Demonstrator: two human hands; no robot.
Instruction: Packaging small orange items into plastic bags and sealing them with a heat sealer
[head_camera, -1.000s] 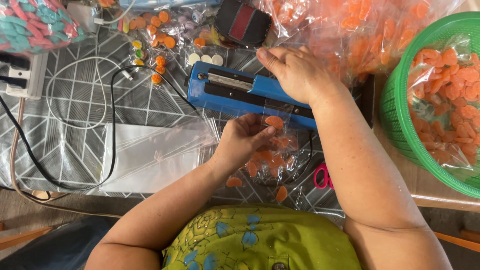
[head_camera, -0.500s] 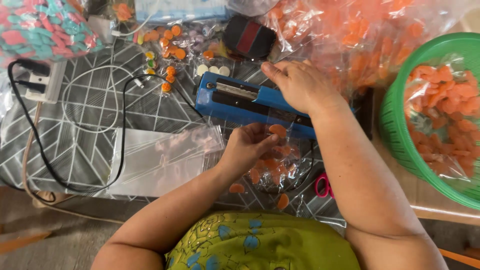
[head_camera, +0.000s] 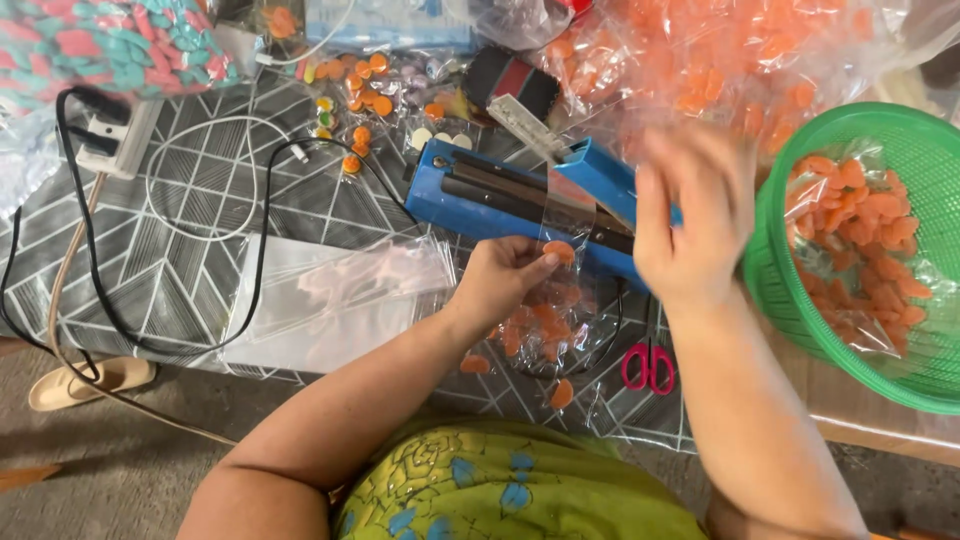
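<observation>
Pinching the neck of a small clear bag of orange candies (head_camera: 545, 305), the left hand (head_camera: 500, 275) keeps it laid across the front edge of the blue heat sealer (head_camera: 480, 200), thumb and fingers closed on the plastic just below the sealing bar. The bag's body hangs toward the near edge of the tabletop (head_camera: 180, 250), its orange slices bunched low, and its flat open end lies over the sealer's dark strip. The sealer's arm stands raised at an angle, metal bar showing. The right hand (head_camera: 690, 220) is up off the sealer now, blurred, fingers spread loosely and holding nothing, hovering between the sealer and the green basket (head_camera: 790, 290) at the right edge. That basket carries a clear sack of more orange candy. Pink-handled scissors (head_camera: 648, 365) lie near the front edge, just right of the bag, with a couple of loose orange pieces beside them. A stack of empty clear bags (head_camera: 330, 300) rests left of the left wrist. Black and white cables (head_camera: 180, 200) loop across the patterned cover toward a power strip (head_camera: 115, 135) at the far left corner.
</observation>
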